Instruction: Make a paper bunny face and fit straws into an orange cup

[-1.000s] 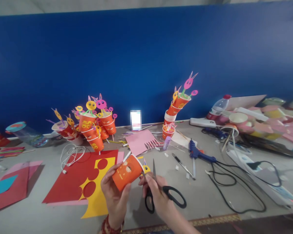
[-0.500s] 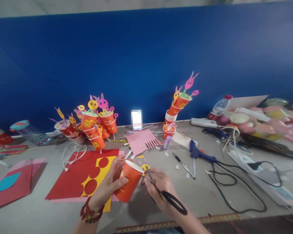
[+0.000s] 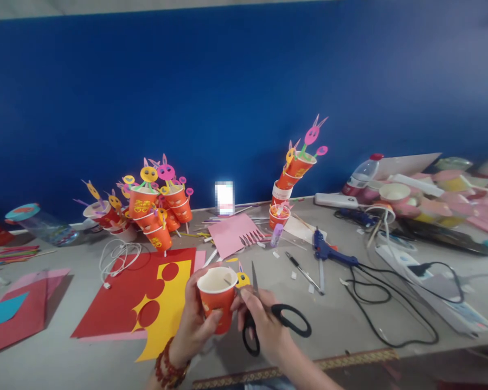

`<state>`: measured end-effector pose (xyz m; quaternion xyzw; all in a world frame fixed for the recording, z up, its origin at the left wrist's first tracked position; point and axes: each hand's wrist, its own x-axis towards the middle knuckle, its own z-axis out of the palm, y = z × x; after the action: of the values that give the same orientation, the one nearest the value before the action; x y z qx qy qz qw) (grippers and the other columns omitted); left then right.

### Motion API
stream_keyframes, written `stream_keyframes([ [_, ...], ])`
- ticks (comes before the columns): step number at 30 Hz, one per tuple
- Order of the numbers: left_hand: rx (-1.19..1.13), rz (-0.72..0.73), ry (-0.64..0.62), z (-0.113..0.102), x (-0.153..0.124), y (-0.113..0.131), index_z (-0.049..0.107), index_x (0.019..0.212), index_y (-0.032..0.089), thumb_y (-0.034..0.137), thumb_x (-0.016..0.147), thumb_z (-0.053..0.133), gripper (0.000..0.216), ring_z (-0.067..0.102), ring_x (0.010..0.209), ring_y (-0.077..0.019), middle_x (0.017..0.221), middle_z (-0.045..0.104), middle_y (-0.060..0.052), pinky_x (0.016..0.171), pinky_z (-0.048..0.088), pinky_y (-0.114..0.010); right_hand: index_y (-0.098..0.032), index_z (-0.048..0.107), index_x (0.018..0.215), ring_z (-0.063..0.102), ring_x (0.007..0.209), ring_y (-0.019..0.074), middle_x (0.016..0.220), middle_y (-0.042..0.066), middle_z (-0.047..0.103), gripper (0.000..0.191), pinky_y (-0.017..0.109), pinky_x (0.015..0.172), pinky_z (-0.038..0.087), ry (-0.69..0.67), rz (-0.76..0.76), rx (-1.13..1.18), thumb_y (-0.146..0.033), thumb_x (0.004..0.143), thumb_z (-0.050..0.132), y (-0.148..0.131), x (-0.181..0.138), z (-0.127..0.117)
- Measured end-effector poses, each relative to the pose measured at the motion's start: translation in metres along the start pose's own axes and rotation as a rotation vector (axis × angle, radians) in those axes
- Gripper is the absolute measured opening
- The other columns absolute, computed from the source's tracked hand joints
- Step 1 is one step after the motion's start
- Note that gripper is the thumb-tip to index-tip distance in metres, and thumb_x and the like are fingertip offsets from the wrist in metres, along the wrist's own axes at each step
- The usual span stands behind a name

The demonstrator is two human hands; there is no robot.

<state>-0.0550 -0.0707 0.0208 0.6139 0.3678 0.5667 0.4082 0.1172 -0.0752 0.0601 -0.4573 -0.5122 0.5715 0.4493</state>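
Behind a cluttered grey worktable (image 3: 333, 325), a deep blue wall (image 3: 228, 81) is filling the head view. Near the front edge, the left hand (image 3: 193, 327) is gripping an upright orange paper cup (image 3: 218, 303), holding it above the tabletop. Just beside it, the right hand (image 3: 266, 327) is clasping black-handled steel scissors (image 3: 277, 310), blades pointing up next to a small yellow paper bunny face (image 3: 242, 279) at the cup's rim. A red and yellow card sheet (image 3: 117, 309) is lying to the left.

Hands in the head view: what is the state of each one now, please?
Left hand: closed around the orange paper cup, mouth up.
Right hand: closed on the black scissors, blades pointing up.
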Motion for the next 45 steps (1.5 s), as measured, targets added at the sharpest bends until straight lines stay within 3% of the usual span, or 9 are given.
stream_keyframes([
  [5,-0.050,0.037,0.113,0.011,-0.007,-0.005,0.039,0.134,0.031,0.033,0.087,0.068,0.056,0.051,0.129,-0.0318,0.144,0.046,-0.013,0.104,0.045,-0.048,-0.018,0.060,0.067,0.040,0.035,0.0083,0.046,-0.004,0.049,0.051,0.019,0.036,0.031,-0.002,0.060,0.099,-0.060,0.090,0.044,0.003,0.001,0.003],
  [10,-0.108,-0.056,0.053,0.010,-0.001,0.002,0.048,0.128,0.028,0.042,0.083,0.071,0.052,0.052,0.127,-0.0343,0.143,0.047,-0.015,0.100,0.047,-0.049,-0.021,0.060,0.070,0.048,0.046,0.0126,0.054,-0.002,0.052,0.042,0.023,0.044,0.038,-0.015,-0.061,-0.092,-0.048,0.096,0.042,-0.002,0.000,-0.005],
  [13,0.026,-0.014,0.067,0.002,0.009,0.007,0.060,0.111,0.023,0.049,0.083,0.069,0.039,0.049,0.129,-0.0361,0.140,0.050,-0.014,0.100,0.046,-0.050,-0.023,0.054,0.061,0.053,0.055,0.0156,0.056,0.000,0.053,0.045,0.026,0.055,0.043,-0.046,-0.156,-0.265,-0.045,0.098,0.040,-0.004,0.001,-0.007],
  [17,0.311,0.071,0.016,-0.002,0.016,0.013,0.068,0.087,0.022,0.030,0.088,0.065,0.009,0.050,0.128,-0.0352,0.128,0.062,-0.012,0.099,0.045,-0.053,-0.023,0.046,0.054,0.055,0.063,0.0182,0.054,0.001,0.052,0.051,0.029,0.066,0.044,-0.047,-0.231,-0.391,-0.041,0.100,0.035,-0.004,0.005,-0.007],
  [22,0.462,0.179,0.048,0.003,0.015,0.015,0.070,0.083,0.024,0.020,0.090,0.061,0.012,0.043,0.135,-0.0334,0.132,0.060,-0.009,0.107,0.038,-0.057,-0.022,0.048,0.056,0.056,0.063,0.0175,0.058,0.001,0.055,0.049,0.029,0.067,0.043,-0.003,-0.232,-0.465,-0.041,0.099,0.036,-0.004,0.005,-0.009],
  [31,0.366,0.224,0.066,0.024,0.008,0.013,0.068,0.094,0.025,0.012,0.089,0.059,0.017,0.066,0.091,-0.0232,0.094,0.069,-0.007,0.081,0.055,-0.038,-0.020,0.062,0.073,0.041,0.037,0.0116,0.048,-0.002,0.053,0.052,0.023,0.038,0.031,-0.052,0.033,-0.002,-0.060,0.095,0.037,0.000,0.000,0.000],
  [33,0.369,0.182,0.062,0.024,0.006,0.014,0.066,0.091,0.024,0.013,0.090,0.058,0.014,0.066,0.085,-0.0218,0.088,0.070,-0.005,0.080,0.055,-0.037,-0.021,0.061,0.072,0.045,0.041,0.0126,0.050,-0.002,0.053,0.050,0.023,0.042,0.035,-0.058,-0.034,-0.131,-0.056,0.096,0.037,-0.004,0.000,-0.003],
  [39,0.467,0.184,0.075,0.014,0.006,0.014,0.067,0.100,0.025,0.016,0.090,0.057,0.017,0.068,0.093,-0.0235,0.095,0.072,-0.003,0.107,0.042,-0.049,-0.021,0.051,0.068,0.052,0.052,0.0146,0.059,0.000,0.057,0.044,0.026,0.054,0.037,-0.120,-0.285,-0.621,-0.042,0.101,0.032,-0.018,0.001,-0.019],
  [45,0.575,0.213,-0.038,0.006,0.012,0.026,0.063,0.100,0.026,0.015,0.092,0.054,0.016,0.065,0.097,-0.0238,0.095,0.071,-0.003,0.106,0.040,-0.046,-0.022,0.053,0.069,0.050,0.051,0.0157,0.061,0.003,0.060,0.040,0.027,0.052,0.034,-0.221,-0.472,-0.856,-0.032,0.101,0.030,-0.026,0.005,-0.025],
])
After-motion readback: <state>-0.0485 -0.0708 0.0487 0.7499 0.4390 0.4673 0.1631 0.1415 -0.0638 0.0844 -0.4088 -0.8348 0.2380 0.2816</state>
